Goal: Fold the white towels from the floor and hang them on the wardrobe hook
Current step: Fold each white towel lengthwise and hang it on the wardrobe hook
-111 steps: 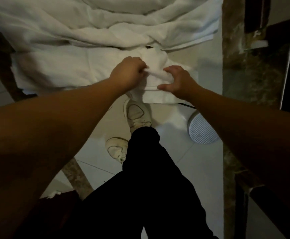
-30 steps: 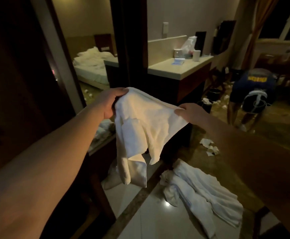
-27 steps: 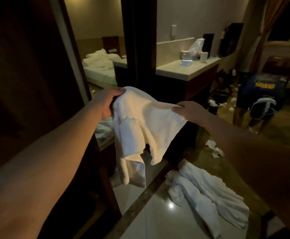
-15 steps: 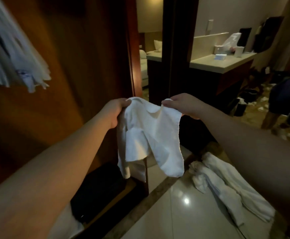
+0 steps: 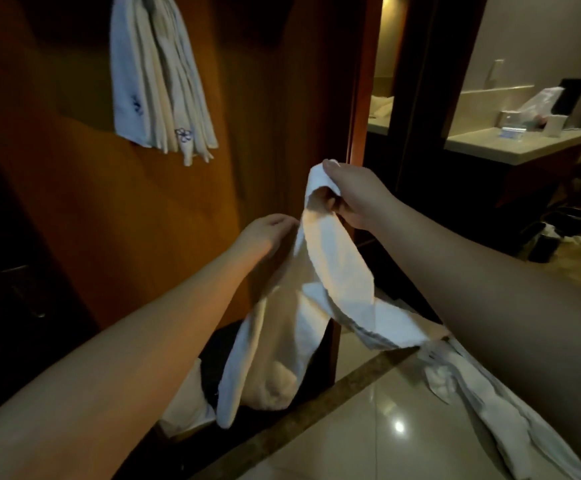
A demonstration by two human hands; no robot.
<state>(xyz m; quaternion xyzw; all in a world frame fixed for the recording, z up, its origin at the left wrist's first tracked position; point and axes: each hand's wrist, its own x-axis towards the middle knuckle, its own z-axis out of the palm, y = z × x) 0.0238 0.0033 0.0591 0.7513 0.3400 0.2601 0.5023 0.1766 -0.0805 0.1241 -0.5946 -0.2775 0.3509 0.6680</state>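
A white towel hangs in the air in front of the brown wardrobe panel. My right hand grips its top corner, raised highest. My left hand sits lower and to the left, its fingers at the towel's edge; whether they hold the cloth is hidden. The towel droops in loose folds toward the floor. Several white towels hang at the top left of the wardrobe; the hook itself is hidden. Another white towel lies crumpled on the tiled floor at the lower right.
A dark bag and a white cloth sit low inside the wardrobe. To the right stands a counter with a plastic bag and small items. A dark bin and scraps lie on the far floor. Glossy tiles spread below.
The view swung left onto the wardrobe and its hung towels. My right hand rose with the towel's corner, my left hand dropped lower, and the towel now hangs longer.
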